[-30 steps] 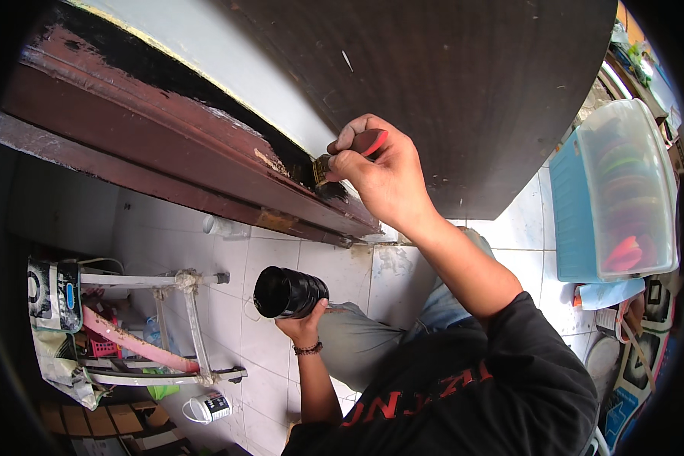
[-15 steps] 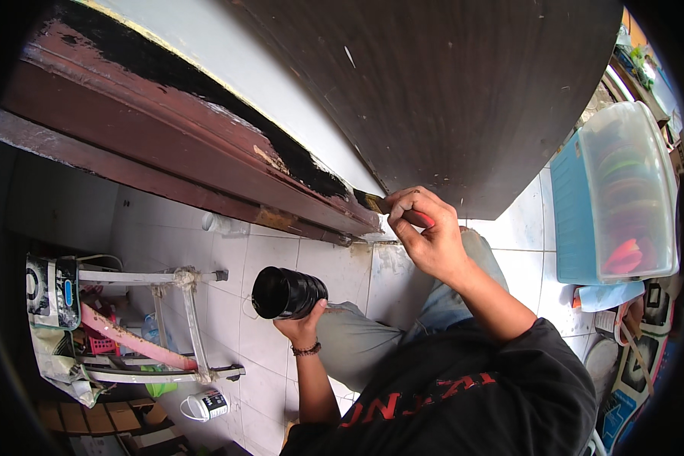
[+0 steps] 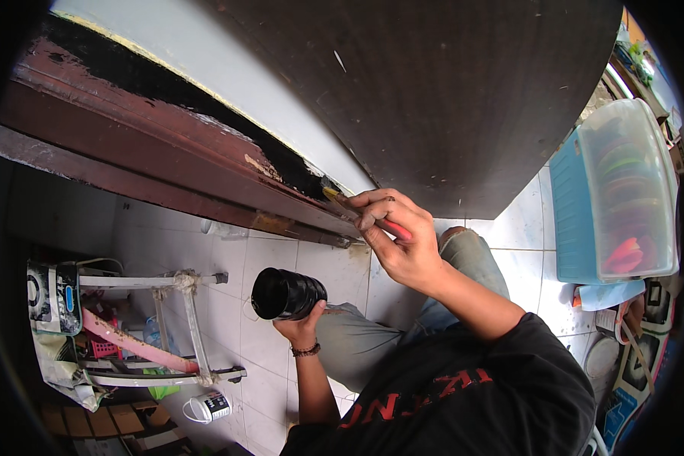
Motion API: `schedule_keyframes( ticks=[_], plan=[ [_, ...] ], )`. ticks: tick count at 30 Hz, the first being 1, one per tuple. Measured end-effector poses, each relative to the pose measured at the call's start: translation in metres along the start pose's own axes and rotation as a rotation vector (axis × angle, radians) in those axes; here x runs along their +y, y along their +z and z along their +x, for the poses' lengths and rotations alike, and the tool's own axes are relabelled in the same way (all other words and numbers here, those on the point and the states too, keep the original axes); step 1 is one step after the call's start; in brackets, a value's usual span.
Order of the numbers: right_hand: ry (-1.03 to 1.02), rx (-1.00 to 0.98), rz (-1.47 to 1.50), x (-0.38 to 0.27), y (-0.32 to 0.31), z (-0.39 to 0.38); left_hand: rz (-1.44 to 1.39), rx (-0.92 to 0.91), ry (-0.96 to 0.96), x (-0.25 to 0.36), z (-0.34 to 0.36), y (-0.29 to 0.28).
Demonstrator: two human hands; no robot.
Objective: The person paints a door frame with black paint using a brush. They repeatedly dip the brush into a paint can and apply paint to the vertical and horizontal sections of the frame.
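My right hand grips a paintbrush by its red-ended handle. The bristle end touches the lower part of a reddish-brown door frame, along a strip of black paint beside the pale wall. Bare reddish and tan patches show next to the black strip. Low over my bent knee, my left hand is wrapped round a black paint can, tilted with its mouth toward the left. The can's inside looks dark; how much paint it holds cannot be seen.
A dark wooden panel rises close to my right hand. Farther right stands a blue storage box with a translucent lid. On the left are a metal-legged stand and a small white bucket on the tiled floor.
My right hand has moved left and slightly up along the frame, taking the brush with it. My left hand and the can stay in place.
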State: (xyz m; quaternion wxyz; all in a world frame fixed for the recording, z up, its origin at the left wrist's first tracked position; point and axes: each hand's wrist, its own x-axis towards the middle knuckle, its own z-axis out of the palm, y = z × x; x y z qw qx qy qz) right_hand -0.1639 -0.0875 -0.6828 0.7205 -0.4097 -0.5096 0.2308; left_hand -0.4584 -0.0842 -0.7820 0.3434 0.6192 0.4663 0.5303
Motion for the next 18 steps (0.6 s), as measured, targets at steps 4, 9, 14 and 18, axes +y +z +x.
schedule_keyframes(
  ticks=[4, 9, 14, 18],
  plan=[
    [-0.015, 0.015, -0.02, -0.008, -0.019, -0.008, -0.037, 0.021, -0.008, -0.001, 0.0, 0.004],
    [0.106, -0.008, -0.118, 0.02, -0.027, -0.018, -0.037, 0.008, -0.033, 0.003, 0.001, 0.005],
    [0.053, -0.034, -0.076, 0.023, -0.018, -0.01, -0.016, 0.005, -0.039, 0.003, 0.0, 0.003],
    [0.03, -0.04, -0.024, 0.012, -0.015, -0.001, 0.027, -0.019, -0.037, -0.004, -0.001, -0.002]
  ],
)
